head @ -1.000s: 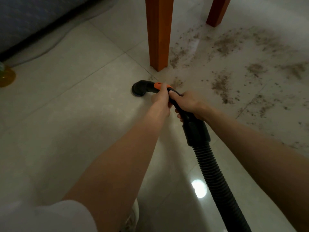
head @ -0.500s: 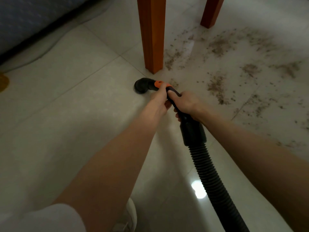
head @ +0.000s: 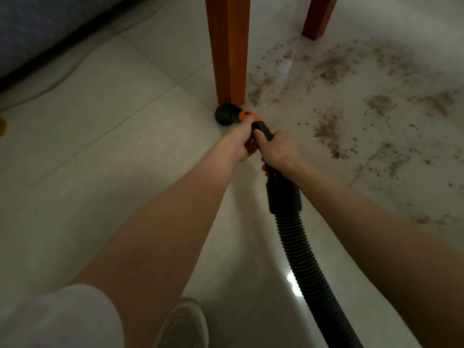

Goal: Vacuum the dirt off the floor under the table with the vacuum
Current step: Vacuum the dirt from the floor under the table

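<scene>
Both hands grasp the vacuum's black wand: the left hand [head: 238, 140] is wrapped round it just behind the orange collar [head: 247, 116], thumb reaching onto the collar, and the right hand [head: 277, 149] is clenched round the wand right behind the left, the two hands touching. Behind the right hand the wand widens into a black cuff [head: 283, 194], from which the ribbed hose [head: 313, 272] runs down to the bottom edge of the view.

At the front end, the round black nozzle [head: 224, 114] rests on the floor [head: 100, 159], pressed against the foot of the near table leg [head: 228, 49]. A second leg [head: 317, 16] stands farther off toward the upper right. Brown dirt [head: 329, 131] lies scattered over the pale tiles to the right of the near leg, in patches reaching to the right edge; the nearest patch begins just right of the leg's foot, and the nozzle sits left of it, on a clean-looking tile.

A light shoe [head: 183, 325] shows at the bottom edge between the forearms, and a white sleeve [head: 60, 320] fills the lower left corner. Something dark and blue [head: 37, 28] runs along the upper left corner.
</scene>
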Motion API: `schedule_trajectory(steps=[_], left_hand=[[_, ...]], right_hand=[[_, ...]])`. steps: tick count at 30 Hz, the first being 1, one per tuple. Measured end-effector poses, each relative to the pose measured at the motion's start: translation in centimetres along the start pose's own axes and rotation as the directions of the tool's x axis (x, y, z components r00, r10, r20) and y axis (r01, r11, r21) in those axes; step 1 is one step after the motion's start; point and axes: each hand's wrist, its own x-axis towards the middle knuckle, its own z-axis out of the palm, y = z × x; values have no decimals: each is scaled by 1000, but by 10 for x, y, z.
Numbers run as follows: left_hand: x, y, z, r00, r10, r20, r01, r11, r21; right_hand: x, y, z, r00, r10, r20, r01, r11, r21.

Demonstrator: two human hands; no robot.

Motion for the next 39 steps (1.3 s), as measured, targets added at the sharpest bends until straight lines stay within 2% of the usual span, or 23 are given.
schedule_trajectory(steps=[5,8,9,11,13,14,16,22,31,39], left_hand=[[5,-2,-7,1000,-11,-21,11,1000,-28],[8,-1,-14,999,-7,-36,7,1000,-15],[11,0,-17,999,4,-33,-4,1000,-20],[12,3,-23,1000,19,-18,-20,997,-68],[13,5,-30,1000,20,7,-19,993,-121],[15,5,-33,1000,19,20,-16,991,-134],[18,6,-37,999,16,39,-10,991,-134],[26,14,-44,999,37,15,-36,996,-86],[28,23,-54,997,42,-59,-44,998,-34],[20,11,-47,998,19,-59,-14,996,86]], right_hand=[[4,-1,15,998,-16,-63,10,996,-88],[4,-2,24,999,-25,-35,20,990,-137],[3,-3,25,1000,-25,4,25,993,-114],[2,-2,24,989,-12,149,-3,995,100],[-1,0,19,941,-4,339,-98,954,283],[-2,1,18,913,-18,407,-115,947,300],[-2,3,17,889,-49,454,-106,945,309],[-3,-7,28,947,-44,317,-60,949,311],[0,-19,43,956,-16,293,-63,964,259],[-23,-2,33,944,-3,330,-111,939,326]])
